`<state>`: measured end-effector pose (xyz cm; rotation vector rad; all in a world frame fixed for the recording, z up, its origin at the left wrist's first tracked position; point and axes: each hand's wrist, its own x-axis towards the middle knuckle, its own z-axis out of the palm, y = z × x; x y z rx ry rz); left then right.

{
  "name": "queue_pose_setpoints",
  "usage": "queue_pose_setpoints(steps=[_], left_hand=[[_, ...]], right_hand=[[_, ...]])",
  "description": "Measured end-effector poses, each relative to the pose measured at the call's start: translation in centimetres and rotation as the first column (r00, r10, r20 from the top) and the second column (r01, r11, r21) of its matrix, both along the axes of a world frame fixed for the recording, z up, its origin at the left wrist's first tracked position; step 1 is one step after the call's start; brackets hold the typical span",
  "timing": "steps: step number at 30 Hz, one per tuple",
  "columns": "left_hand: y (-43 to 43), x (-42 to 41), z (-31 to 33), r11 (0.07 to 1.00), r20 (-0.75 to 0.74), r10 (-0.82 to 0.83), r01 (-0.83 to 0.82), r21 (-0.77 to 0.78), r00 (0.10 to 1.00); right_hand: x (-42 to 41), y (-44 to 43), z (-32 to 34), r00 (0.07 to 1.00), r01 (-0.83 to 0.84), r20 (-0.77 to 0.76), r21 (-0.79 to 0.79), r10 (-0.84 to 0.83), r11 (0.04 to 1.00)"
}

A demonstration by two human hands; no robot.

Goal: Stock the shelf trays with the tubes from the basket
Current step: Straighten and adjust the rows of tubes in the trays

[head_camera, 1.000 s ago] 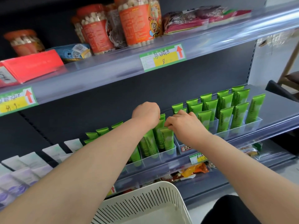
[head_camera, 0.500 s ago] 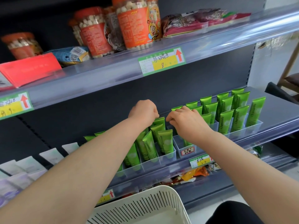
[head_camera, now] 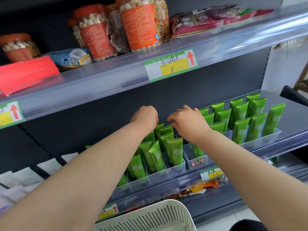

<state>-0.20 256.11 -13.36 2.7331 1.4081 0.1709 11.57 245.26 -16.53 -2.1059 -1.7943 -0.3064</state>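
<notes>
Green tubes (head_camera: 173, 152) stand in clear shelf trays (head_camera: 176, 170) on the middle shelf. My left hand (head_camera: 145, 117) is curled over the tops of the rearmost tubes in one tray; its fingertips are hidden. My right hand (head_camera: 188, 121) is beside it, above the tray with a red label (head_camera: 198, 162), which shows one tube. Its thumb and forefinger pinch a thin clear edge at the back of the trays, running between both hands. More green tubes (head_camera: 240, 130) fill the trays to the right. The white slotted basket (head_camera: 150, 217) is below, its inside out of view.
The upper shelf (head_camera: 116, 84) juts out above my hands, carrying orange snack jars (head_camera: 143, 25) and packets. White sachets (head_camera: 25, 175) lie at the left of the middle shelf. Orange packets (head_camera: 200, 187) sit on the shelf below. A dark chair (head_camera: 293, 95) is at the right.
Both hands have moved further back along the trays, from over the middle tubes to the rear edge. The view has shifted slightly closer.
</notes>
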Motion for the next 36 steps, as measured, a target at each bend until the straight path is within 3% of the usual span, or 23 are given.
queue_pose_setpoints(steps=[8, 13, 18, 25, 29, 32, 36], left_hand=[[0.0, 1.2, -0.6, 0.995, 0.045, -0.057, 0.054, 0.082, 0.997], [-0.2, 1.2, -0.8, 0.998, 0.038, -0.051, 0.049, 0.039, 0.998], [-0.6, 0.3, -0.2, 0.999, 0.073, -0.048, 0.047, 0.013, 0.996], [-2.1, -0.3, 0.9, 0.991, 0.2, -0.131, 0.135, -0.009, 0.971], [-2.8, 0.1, 1.1, 0.984, 0.08, -0.155, 0.161, -0.071, 0.985], [-3.4, 0.5, 0.7, 0.987, -0.046, -0.154, 0.151, -0.062, 0.987], [-4.1, 0.9, 0.3, 0.987, -0.091, -0.163, 0.162, -0.023, 0.982]], right_hand=[[0.2, 1.1, -0.8, 1.0, 0.012, 0.025, -0.038, -0.011, 0.999], [0.3, 1.0, -1.2, 0.997, 0.044, 0.068, 0.027, -0.046, 0.999], [0.4, 1.1, -1.5, 0.999, 0.051, -0.008, 0.014, -0.051, 0.999], [0.1, -0.2, -0.8, 0.999, 0.04, -0.025, 0.04, -0.039, 0.998], [-0.1, -1.8, -0.8, 0.999, 0.032, -0.029, 0.074, -0.03, 0.997], [-0.3, -3.1, -0.7, 0.998, -0.029, -0.048, -0.045, 0.027, 0.999], [-0.5, -4.2, -0.4, 0.996, -0.089, -0.039, -0.194, 0.082, 0.977]])
